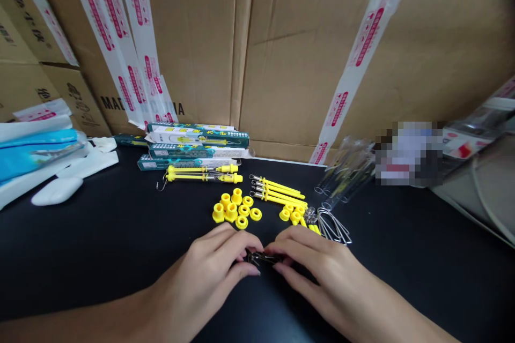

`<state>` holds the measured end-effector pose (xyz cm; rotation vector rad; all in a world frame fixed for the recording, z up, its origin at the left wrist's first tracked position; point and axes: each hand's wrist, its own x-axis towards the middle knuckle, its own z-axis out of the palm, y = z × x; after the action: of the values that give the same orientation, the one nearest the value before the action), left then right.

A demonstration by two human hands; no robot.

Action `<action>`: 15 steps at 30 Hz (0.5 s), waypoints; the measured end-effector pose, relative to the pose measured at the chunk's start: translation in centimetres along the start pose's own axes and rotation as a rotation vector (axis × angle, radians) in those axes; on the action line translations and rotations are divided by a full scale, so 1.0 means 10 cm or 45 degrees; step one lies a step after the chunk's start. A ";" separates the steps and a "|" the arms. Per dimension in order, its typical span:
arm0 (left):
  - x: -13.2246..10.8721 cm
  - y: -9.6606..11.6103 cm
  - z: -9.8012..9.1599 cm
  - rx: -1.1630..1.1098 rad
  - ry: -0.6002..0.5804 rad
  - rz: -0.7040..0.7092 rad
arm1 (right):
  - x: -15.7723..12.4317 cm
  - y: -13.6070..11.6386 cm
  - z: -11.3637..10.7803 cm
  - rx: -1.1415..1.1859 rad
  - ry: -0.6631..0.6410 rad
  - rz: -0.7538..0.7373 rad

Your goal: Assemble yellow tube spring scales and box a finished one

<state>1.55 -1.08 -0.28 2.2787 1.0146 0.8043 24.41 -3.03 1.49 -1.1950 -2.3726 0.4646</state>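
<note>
My left hand [227, 257] and my right hand [308, 262] meet low in the middle of the head view, fingertips pinched. Between them are small shiny metal wire pieces [263, 258], partly hidden by the fingers; their exact kind does not show. Just beyond my left hand stand several yellow plastic caps [231, 211] and yellow rings [255, 214]. Past my right hand lie yellow rods with metal ends [279, 193], small yellow plugs [285, 215], coiled springs [310, 215] and large wire hooks [333, 225].
Assembled yellow spring scales [205, 174] lie before stacked green-and-white boxes [197, 142]. Clear plastic tubes [346, 169] rest at the right. Blue-and-white packages [40, 150] and a white rounded object [57, 191] are at the left. Taped cardboard boxes [309, 53] wall off the black table's [132, 241] back.
</note>
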 end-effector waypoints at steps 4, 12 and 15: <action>0.07 -0.01 -0.02 0.132 0.000 0.345 | -0.02 0.02 -0.04 -0.197 0.069 -0.073; 0.05 -0.02 -0.09 0.272 0.061 0.632 | -0.04 0.10 -0.02 -0.202 0.126 -0.012; 0.05 -0.01 -0.09 0.162 0.089 0.573 | -0.06 0.19 -0.01 -0.181 0.144 -0.027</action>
<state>1.14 -0.48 0.38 2.6506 0.5973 1.0274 26.03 -2.43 0.58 -1.2224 -2.3506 0.2179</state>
